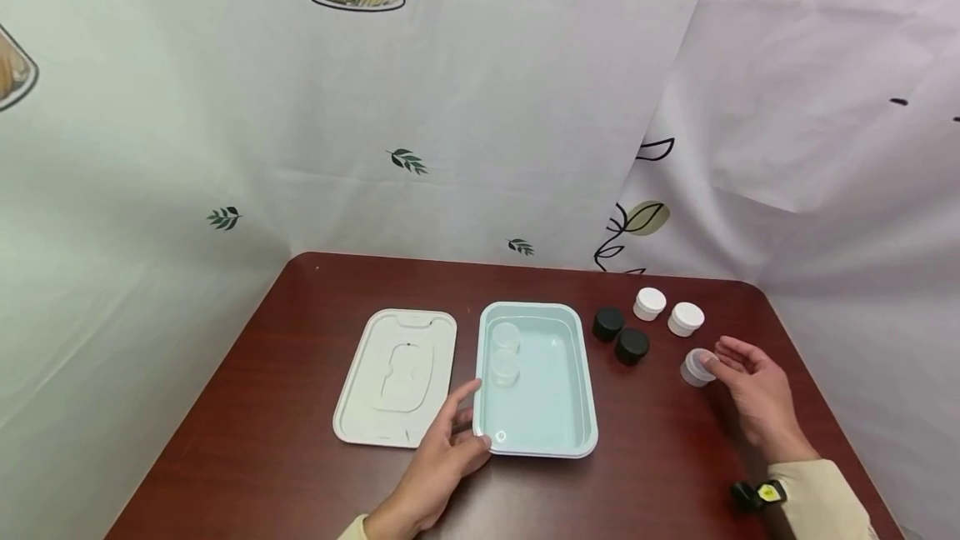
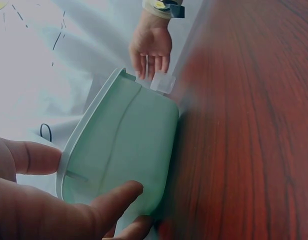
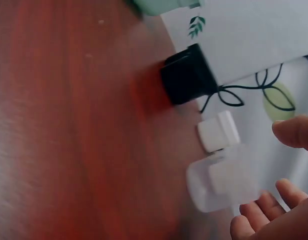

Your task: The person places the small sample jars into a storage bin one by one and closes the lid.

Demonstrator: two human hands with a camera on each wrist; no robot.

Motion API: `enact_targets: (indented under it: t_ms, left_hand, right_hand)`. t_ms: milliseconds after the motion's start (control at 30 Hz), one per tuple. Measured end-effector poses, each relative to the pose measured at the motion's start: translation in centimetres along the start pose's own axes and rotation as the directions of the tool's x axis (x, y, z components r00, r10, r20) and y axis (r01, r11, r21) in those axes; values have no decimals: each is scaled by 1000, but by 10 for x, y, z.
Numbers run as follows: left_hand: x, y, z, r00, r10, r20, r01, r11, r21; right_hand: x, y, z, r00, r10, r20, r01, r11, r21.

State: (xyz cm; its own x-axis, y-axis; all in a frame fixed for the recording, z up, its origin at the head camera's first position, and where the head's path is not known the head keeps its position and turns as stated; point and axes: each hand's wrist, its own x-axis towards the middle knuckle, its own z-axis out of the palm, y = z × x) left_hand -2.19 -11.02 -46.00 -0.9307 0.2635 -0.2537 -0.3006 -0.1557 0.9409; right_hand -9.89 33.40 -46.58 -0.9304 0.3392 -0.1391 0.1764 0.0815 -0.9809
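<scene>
A pale blue-green tray (image 1: 551, 407) stands mid-table, with two small translucent jars (image 1: 505, 368) inside along its left wall. My left hand (image 1: 442, 461) touches the tray's left side near the front corner. In the left wrist view its fairly straight fingers (image 2: 121, 200) lie against the tray's rim and outer wall (image 2: 124, 145). On the right, my right hand (image 1: 757, 394) is at another translucent jar (image 1: 697, 367), thumb over its edge. The right wrist view shows the thumb (image 3: 294, 132) and fingers spread beside that jar (image 3: 209, 192), not closed round it.
Two black-lidded jars (image 1: 632, 346) stand right of the tray, with two white-lidded jars (image 1: 686, 319) behind and to their right. A flat white lid (image 1: 405, 377) lies left of the tray. A printed cloth (image 1: 480, 107) hangs behind the dark red-brown table (image 1: 247, 440).
</scene>
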Motion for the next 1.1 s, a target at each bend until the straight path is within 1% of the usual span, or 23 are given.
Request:
enact_targets:
  t_ms: [167, 300, 400, 533, 767, 900, 1100]
  left_hand:
    - [1, 2, 0, 1000, 7, -3, -7, 1000, 5]
    - [0, 3, 0, 1000, 4, -6, -4, 1000, 5]
    - [0, 3, 0, 1000, -2, -1, 2, 1000, -1]
    - [1, 4, -1, 1000, -10, 6, 10, 1000, -3]
    - [1, 2, -1, 1000, -17, 9, 17, 1000, 0]
    - [2, 2, -1, 1000, -18, 11, 18, 1000, -2]
    - [3, 2, -1, 1000, -14, 21, 14, 1000, -9]
  right_hand:
    - [-2, 6, 8, 996, 82, -37, -84, 994, -75]
    - [-4, 8, 12, 992, 109, -69, -116, 988, -97]
    - [-5, 10, 14, 993, 104, -64, -108, 993, -57]
    - [-5, 13, 15, 993, 99, -61, -102, 994, -45]
    - [-5, 15, 15, 989, 123, -87, -131, 986, -104]
    - [-6, 14, 15, 988, 120, -95, -130, 985, -110]
    - [-10, 5, 17, 992, 101, -77, -109, 989, -96]
